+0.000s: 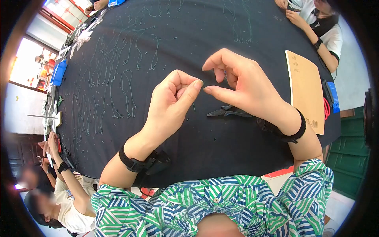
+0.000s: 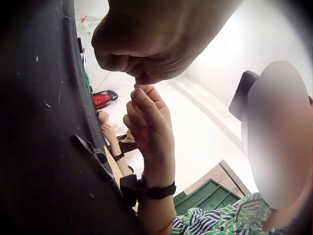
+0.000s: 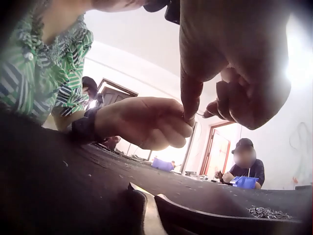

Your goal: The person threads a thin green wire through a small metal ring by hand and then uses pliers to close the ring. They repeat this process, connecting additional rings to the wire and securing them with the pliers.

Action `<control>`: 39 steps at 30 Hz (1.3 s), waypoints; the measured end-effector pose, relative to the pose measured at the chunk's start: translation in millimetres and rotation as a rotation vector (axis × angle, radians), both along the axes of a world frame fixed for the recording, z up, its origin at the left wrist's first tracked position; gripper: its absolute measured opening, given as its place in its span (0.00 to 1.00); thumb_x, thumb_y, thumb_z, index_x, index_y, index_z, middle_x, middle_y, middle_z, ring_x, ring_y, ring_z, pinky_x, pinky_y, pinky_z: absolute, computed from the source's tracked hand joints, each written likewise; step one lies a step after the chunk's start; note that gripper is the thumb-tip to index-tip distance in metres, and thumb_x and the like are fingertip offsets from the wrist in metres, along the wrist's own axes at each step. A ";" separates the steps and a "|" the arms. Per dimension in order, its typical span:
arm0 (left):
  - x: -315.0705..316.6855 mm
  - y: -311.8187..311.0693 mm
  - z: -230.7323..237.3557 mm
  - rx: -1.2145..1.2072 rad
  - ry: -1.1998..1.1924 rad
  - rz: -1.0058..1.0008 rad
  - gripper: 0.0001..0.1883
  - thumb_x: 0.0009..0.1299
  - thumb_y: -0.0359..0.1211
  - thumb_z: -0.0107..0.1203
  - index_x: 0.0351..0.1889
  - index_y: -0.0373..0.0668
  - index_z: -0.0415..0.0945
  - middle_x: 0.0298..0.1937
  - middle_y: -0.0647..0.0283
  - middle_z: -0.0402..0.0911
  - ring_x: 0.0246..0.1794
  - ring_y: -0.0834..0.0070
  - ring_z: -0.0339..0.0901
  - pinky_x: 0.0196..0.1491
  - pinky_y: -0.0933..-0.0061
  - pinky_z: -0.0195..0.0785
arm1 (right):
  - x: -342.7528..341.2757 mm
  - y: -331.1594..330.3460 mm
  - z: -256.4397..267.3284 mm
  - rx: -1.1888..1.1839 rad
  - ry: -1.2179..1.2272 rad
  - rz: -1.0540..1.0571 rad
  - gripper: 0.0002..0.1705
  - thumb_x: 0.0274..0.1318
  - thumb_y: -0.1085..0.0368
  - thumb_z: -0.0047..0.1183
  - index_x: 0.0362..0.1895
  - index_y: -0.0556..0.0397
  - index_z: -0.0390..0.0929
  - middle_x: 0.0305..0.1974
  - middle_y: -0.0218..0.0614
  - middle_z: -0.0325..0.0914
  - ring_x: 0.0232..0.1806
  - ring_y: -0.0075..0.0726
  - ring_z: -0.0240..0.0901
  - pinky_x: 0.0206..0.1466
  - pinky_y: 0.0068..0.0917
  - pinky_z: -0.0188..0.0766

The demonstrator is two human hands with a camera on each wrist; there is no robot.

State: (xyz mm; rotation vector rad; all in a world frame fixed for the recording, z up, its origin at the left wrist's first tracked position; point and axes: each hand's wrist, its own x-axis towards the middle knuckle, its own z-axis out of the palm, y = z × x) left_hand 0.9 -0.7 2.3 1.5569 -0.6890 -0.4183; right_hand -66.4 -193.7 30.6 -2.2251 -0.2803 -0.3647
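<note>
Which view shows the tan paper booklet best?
The head view: the tan paper booklet appears nearly whole there, its printed marks showing. The left wrist view catches only a narrow strip; the right wrist view shows none of it.

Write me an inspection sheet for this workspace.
Surface: black cloth, lightly creased.
Job's things: green thread loops laid mostly in rows at left; pliers just beyond the right wrist.
Clutter: fine snippets scattered; booklet at right, red-handled scissors beside it.
Grippers: left hand pinches a tiny piece, too small to identify; right hand has thumb and forefinger apart, close by.
Cables: a dark cord seems to show at the near edge; its run is hidden.
Surroundings: people seated around; green door at right.
</note>
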 end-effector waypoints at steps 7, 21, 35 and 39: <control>1.3 2.1 -1.2 -0.001 0.015 -0.024 0.06 0.75 0.32 0.54 0.39 0.38 0.75 0.26 0.80 0.66 0.25 0.95 0.56 0.27 0.89 0.48 | 2.4 1.7 -8.1 0.150 0.037 0.075 0.14 0.51 0.70 0.61 0.43 0.56 0.76 0.29 0.30 0.77 0.20 0.16 0.67 0.23 0.16 0.60; 0.9 3.9 1.0 -0.005 -0.011 -0.046 0.06 0.75 0.33 0.54 0.38 0.40 0.75 0.27 0.80 0.67 0.25 0.95 0.56 0.27 0.89 0.46 | 3.1 1.7 -3.7 0.163 0.045 0.109 0.10 0.51 0.70 0.60 0.40 0.54 0.78 0.33 0.33 0.82 0.23 0.22 0.73 0.25 0.20 0.67; -0.3 2.0 6.1 0.002 -0.015 -0.031 0.07 0.74 0.30 0.55 0.36 0.36 0.74 0.24 0.80 0.63 0.25 0.94 0.56 0.26 0.87 0.50 | 1.2 2.7 -1.6 0.064 -0.018 0.087 0.08 0.51 0.71 0.59 0.38 0.53 0.78 0.30 0.31 0.79 0.21 0.22 0.70 0.23 0.20 0.66; 0.5 2.7 6.2 0.023 -0.037 -0.032 0.07 0.74 0.30 0.55 0.35 0.36 0.74 0.24 0.80 0.63 0.25 0.94 0.56 0.26 0.87 0.50 | 1.4 1.7 -2.7 0.060 -0.036 0.075 0.07 0.51 0.70 0.60 0.36 0.54 0.78 0.29 0.32 0.79 0.21 0.23 0.71 0.24 0.20 0.67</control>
